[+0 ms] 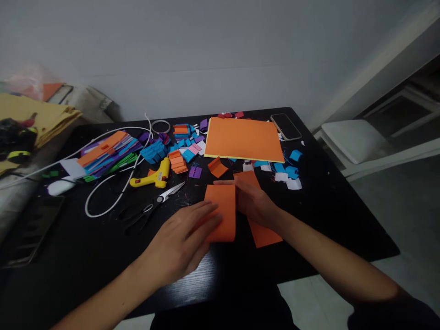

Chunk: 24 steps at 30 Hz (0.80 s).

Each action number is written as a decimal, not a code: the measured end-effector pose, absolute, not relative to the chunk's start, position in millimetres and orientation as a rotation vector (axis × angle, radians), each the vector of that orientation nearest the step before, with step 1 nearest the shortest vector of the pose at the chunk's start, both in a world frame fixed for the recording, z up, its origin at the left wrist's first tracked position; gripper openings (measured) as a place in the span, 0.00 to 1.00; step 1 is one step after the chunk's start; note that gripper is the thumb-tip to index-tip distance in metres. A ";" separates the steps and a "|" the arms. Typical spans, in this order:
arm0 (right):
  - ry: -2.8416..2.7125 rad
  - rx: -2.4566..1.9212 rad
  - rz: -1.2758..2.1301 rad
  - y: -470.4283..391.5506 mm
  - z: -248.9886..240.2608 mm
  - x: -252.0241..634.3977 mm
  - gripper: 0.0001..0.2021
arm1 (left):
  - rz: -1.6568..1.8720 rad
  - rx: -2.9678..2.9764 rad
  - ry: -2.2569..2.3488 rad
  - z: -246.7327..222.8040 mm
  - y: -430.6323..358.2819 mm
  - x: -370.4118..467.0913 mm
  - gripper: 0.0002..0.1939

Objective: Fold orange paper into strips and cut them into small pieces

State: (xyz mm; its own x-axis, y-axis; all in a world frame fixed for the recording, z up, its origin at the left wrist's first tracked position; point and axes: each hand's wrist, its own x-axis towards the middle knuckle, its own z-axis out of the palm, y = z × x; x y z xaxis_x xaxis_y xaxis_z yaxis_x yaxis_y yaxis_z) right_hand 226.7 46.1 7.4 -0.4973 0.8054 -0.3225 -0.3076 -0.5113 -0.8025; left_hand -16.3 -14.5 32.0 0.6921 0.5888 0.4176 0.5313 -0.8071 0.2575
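A folded sheet of orange paper (225, 220) is between my hands above the black table. My left hand (185, 236) holds it at its left side, fingers bent over the front face and the thumb hidden. At the upper right edge, my right hand (256, 201) grips the same paper, with some fingers out of sight behind it. A longer orange paper strip (264, 236) lies on the table under my right hand. Just beyond the hands sits a small folded orange piece (217, 167). Black-handled scissors (160, 199) lie with blades parted, left of the paper.
A yellow glue gun (160, 176), white cable (103, 214) and stacked coloured paper strips (106, 153) are at left. Orange sheets (244, 137) lie at the back among small folded papers (154, 151). One phone (286, 126) is back right, another (30, 229) at left.
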 end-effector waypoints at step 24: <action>-1.106 -0.939 1.834 29.4 -8.9 212.8 0.14 | 0.676 0.963 0.795 -9.8 -0.4 -4.5 0.26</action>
